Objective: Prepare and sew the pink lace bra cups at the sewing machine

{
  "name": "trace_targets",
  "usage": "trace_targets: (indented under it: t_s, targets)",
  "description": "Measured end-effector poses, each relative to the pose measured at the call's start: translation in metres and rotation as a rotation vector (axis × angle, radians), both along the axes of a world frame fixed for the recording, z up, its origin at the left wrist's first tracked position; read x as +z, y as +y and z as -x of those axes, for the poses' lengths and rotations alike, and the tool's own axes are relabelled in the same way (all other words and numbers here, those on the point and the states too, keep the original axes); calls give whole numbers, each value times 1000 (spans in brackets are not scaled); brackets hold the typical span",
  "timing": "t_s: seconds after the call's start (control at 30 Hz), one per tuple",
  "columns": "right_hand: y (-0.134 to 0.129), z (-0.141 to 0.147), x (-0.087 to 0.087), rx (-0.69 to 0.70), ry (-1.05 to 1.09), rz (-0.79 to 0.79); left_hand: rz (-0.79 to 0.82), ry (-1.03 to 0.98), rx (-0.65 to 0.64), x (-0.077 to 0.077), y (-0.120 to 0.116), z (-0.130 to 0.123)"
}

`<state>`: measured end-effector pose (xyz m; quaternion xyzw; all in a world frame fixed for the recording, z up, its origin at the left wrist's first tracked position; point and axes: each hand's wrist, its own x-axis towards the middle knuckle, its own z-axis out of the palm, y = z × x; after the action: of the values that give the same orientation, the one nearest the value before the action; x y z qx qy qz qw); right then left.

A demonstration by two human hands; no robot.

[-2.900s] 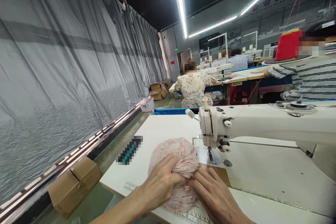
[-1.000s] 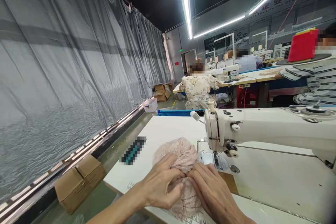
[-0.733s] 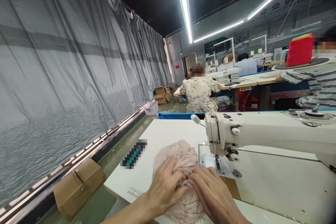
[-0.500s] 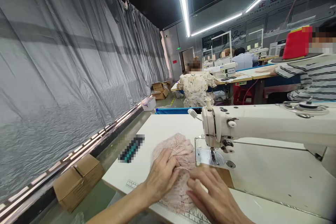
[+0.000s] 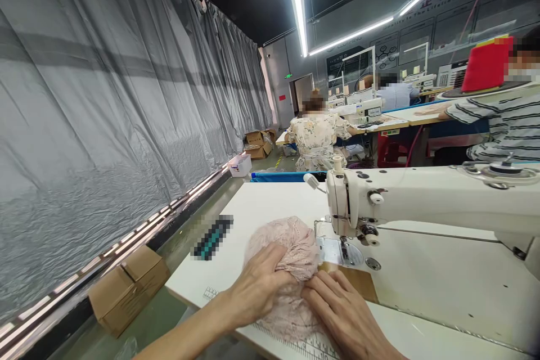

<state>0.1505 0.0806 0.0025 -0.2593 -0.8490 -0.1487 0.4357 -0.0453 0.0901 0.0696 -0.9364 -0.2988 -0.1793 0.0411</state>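
Observation:
A gathered piece of pale pink fabric (image 5: 284, 239) lies bunched on the white table, just left of the needle area of a sewing machine (image 5: 350, 208). My left hand (image 5: 264, 281) is closed on the fabric from the left, thumb and fingers pinching a fold. From the right, my right hand (image 5: 337, 304) grips the fabric's edge with bent fingers; its fingertips are partly hidden in the cloth. The machine's presser foot (image 5: 344, 247) stands beyond the right hand, apart from the fabric.
A dark, blurred-out object (image 5: 212, 237) rests on the table (image 5: 278, 197) at left. Ruler markings (image 5: 301, 343) run along the front edge. A cardboard box (image 5: 129, 289) is on the floor beside the grey curtain (image 5: 105, 95). Co-workers (image 5: 316, 132) sit at machines farther back.
Both hands have drawn the fabric into a tighter bunch, and its upper part now folds over toward the right hand. The left hand has closed more firmly on it.

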Motion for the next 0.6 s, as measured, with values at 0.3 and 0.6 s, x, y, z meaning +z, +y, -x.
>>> trace_targets:
  t_s: [0.3,0.6]
  targets:
    - [3,6,4,-21,77,26,63,-39,24,5,-7,2]
    - [-2,0,16,-22,116,6,-166,-110,63,-14,-1,-3]
